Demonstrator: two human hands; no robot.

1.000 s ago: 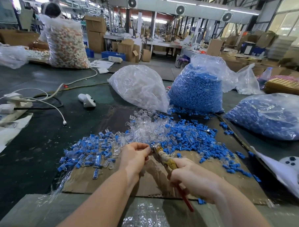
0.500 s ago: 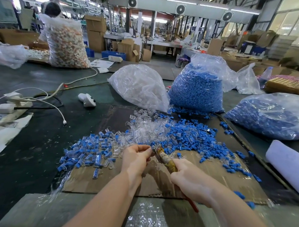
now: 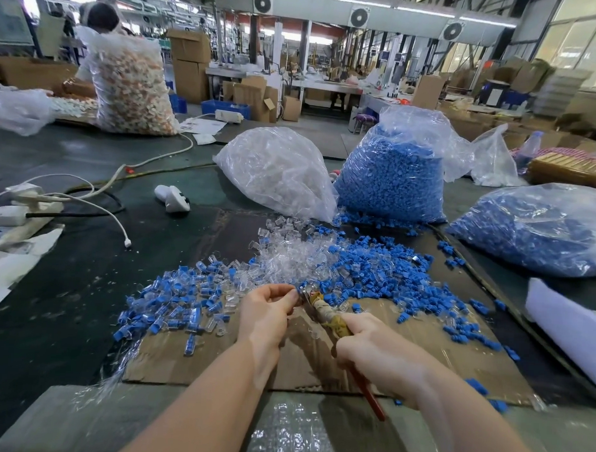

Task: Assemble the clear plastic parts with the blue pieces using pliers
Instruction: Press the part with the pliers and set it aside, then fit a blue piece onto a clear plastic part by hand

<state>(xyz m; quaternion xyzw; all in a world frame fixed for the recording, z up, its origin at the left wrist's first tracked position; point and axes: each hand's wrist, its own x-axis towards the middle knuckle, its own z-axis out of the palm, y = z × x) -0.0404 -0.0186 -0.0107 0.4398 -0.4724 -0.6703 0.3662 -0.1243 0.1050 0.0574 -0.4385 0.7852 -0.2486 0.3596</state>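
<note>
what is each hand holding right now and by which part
The right hand holds the pliers by the handles. The left hand pinches something small at the pliers' tip; it is too hidden to identify.

Both forearms bare, left hand (image 3: 267, 313) and right hand (image 3: 379, 357) ungloved (no sleeves visible).

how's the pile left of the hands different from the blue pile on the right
The left pile mixes blue with clear plastic, seemingly joined pieces; the right pile is almost all loose blue pieces. The left pile spills off the cardboard onto the dark table; the right pile runs back to the blue-filled bag. Both are heaped loosely, untouched by either hand.
</note>
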